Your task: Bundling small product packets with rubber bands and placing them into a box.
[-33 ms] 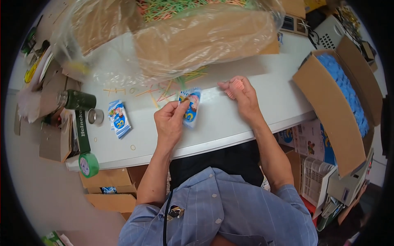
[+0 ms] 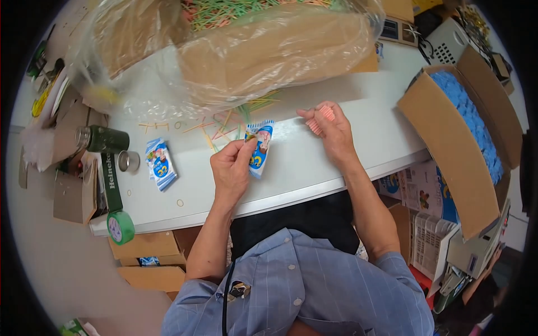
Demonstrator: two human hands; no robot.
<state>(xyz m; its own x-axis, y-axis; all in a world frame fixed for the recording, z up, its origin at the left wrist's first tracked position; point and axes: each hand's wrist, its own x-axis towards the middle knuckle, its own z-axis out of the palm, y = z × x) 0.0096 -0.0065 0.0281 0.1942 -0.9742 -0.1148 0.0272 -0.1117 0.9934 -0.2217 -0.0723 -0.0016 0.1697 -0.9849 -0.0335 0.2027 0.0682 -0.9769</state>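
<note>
A person seated at a white counter (image 2: 314, 168) is seen from above, with both forearms reaching forward. The left hand (image 2: 232, 165) pinches the top edge of a small blue-and-white packet (image 2: 260, 147) between thumb and fingers, holding it just above the counter. The right hand (image 2: 333, 130) is curled around a small stack of pink ridged pieces (image 2: 320, 120), fingers pressed together on it, a little to the right of the packet and apart from it. Nothing has visibly changed from the paired picture taken at the same instant: both hands and the packet sit in the same places, so the work appears to be at the point where packet and pink pieces are held ready side by side. Thin green, yellow and orange sticks (image 2: 235, 120) lie scattered on the counter just beyond the packet, spilling from a large clear plastic bag (image 2: 235, 50) draped over brown cardboard. A second matching packet (image 2: 161, 164) lies flat to the left, near a dark green bottle (image 2: 103, 139) on its side and a green tape roll (image 2: 120, 227). An open cardboard box (image 2: 443, 140) of blue pieces stands to the right.
</note>
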